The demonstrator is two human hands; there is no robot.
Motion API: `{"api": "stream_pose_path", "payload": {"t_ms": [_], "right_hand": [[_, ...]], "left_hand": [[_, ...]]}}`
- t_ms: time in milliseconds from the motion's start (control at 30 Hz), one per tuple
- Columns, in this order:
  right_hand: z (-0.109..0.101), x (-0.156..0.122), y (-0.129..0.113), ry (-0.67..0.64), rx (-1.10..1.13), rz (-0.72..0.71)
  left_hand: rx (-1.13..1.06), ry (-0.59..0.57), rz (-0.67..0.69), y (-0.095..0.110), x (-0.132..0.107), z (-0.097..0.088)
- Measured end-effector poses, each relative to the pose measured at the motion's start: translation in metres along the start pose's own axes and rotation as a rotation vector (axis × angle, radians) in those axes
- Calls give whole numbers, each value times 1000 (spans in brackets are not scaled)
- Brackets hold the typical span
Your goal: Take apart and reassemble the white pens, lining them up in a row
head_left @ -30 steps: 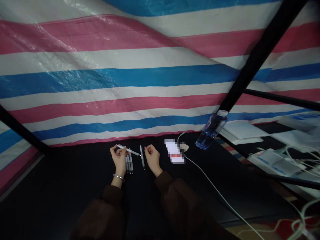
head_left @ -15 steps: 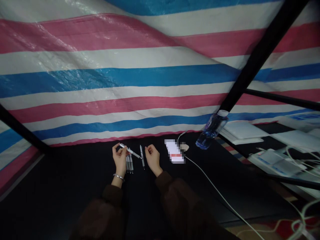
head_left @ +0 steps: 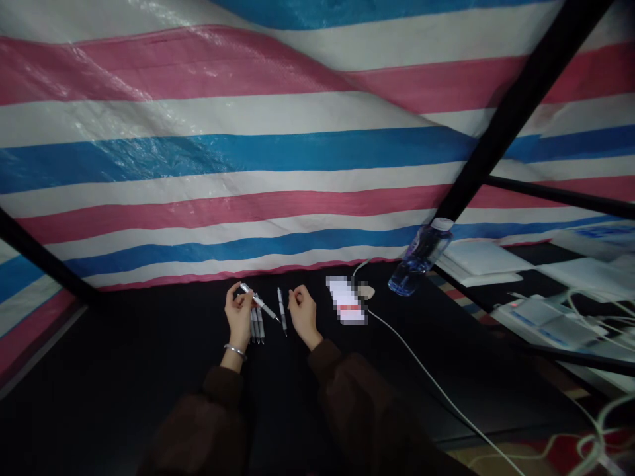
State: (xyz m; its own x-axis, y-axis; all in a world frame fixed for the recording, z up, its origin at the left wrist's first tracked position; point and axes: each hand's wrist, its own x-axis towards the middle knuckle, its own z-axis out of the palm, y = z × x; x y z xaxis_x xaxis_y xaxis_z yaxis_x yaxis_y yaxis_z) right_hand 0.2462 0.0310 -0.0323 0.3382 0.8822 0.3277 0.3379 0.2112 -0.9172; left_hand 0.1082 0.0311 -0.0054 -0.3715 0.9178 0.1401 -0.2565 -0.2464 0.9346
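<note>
Left hand (head_left: 238,315), fingers (head_left: 243,299) pinched round a pen (head_left: 260,304), I noted, its tip slanting right toward the right hand (head_left: 302,315) (curled shut, seemingly empty). Between both hands a loose pen (head_left: 282,312) lay pointing away, near the tabletop's (head_left: 149,344) far edge.

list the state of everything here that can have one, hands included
left hand: closed on the held pen
held pen: gripped, tip slanting down to the right
right hand: fingers curled; holding anything, cannot tell
loose pens: lying flat beside the left hand
single pen: lying flat between the hands
bottle: cap on, standing
phone: lying flat, screen lit
</note>
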Motion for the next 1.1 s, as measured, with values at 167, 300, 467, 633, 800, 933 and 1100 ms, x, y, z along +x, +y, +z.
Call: {"api": "stream_pose_path", "payload": {"t_ms": [167,300,467,633,800,933,1100], "right_hand": [[-1,1,-2,30,-48,-24],[-2,1,-3,22,-53,-36],[-2,2,-3,28,-62,-34],[-1,2,-3,29,-52,-18],[0,4,2,34,-47,-17],[2,5,6,45,-46,-26],[1,5,4,21,-73,-1]], "left_hand": [[9,14,-4,-1,1,0],[10,11,14,-3,2,0],[42,-26,16,-5,2,-2],[159,-94,19,-7,1,-1],[425,-151,100,-9,2,1],[626,-177,132,-10,8,4],[872,-266,134,-12,13,17]]}}
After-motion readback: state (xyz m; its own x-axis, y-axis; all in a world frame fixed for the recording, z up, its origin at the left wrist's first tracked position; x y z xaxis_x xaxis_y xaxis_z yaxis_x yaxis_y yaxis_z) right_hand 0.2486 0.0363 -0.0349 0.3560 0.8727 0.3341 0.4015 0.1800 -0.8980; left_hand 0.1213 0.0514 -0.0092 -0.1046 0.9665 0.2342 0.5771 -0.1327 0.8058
